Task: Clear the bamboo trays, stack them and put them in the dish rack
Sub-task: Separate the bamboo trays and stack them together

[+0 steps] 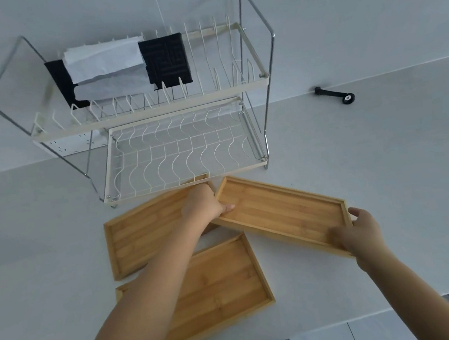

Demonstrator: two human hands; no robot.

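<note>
Three empty bamboo trays lie on the white table in front of a two-tier wire dish rack (176, 153). The right tray (281, 213) is held between both hands and tilts, its left end raised over the corner of the left tray (143, 232). My left hand (203, 204) grips its left short end with the thumb inside the rim. My right hand (360, 231) holds its right short end. The near tray (220, 287) lies flat, partly hidden by my left forearm.
On the rack's upper tier (152, 111) lean black mats (167, 60) and white paper sheets (106, 61). Its lower tier holds nothing. A small black tool (333, 94) lies at the back right by the wall. The table's front edge (401, 309) runs at lower right.
</note>
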